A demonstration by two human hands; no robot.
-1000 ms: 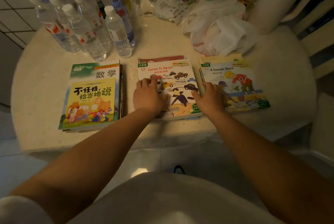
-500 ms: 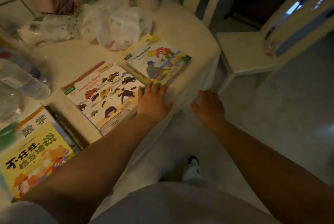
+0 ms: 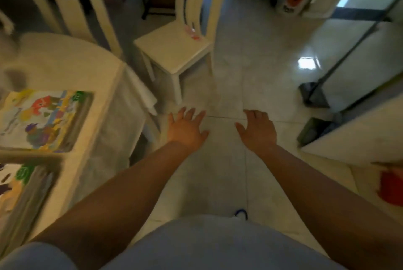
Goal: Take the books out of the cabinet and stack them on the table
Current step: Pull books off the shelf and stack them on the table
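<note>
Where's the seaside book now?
Head view, far left: the seaside book lies flat on the table near its edge, left of the left hand.

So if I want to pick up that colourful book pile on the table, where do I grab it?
Grab the book stack by its thick right edge, the side nearest the table's rim, coming in from the floor side. It lies flat with that edge exposed, so probably slide fingers under and thumb on top. Both the left hand and right hand are free.

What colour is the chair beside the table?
Cream white chair, seen in the head view.
</note>
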